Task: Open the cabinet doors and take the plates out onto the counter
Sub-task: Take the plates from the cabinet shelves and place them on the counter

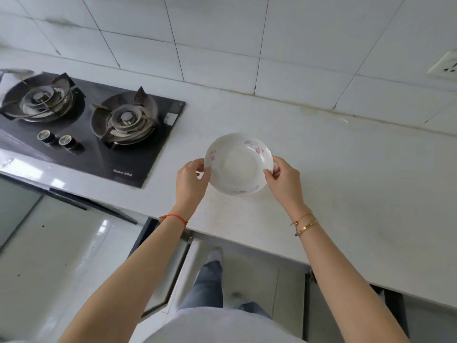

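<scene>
Two hands grip plate (pixel 238 164) | left hand (pixel 191 180), right hand (pixel 284 180) (opposite rims) | above counter (pixel 346 181)

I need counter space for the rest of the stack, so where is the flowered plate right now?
In the head view the plate is over the white counter, right of the gas hob, held at its rim by the left hand and right hand.

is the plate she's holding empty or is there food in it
Empty. The plate shows only its bare white inside and pink flower print, held at its rim by the left hand and right hand.
</scene>
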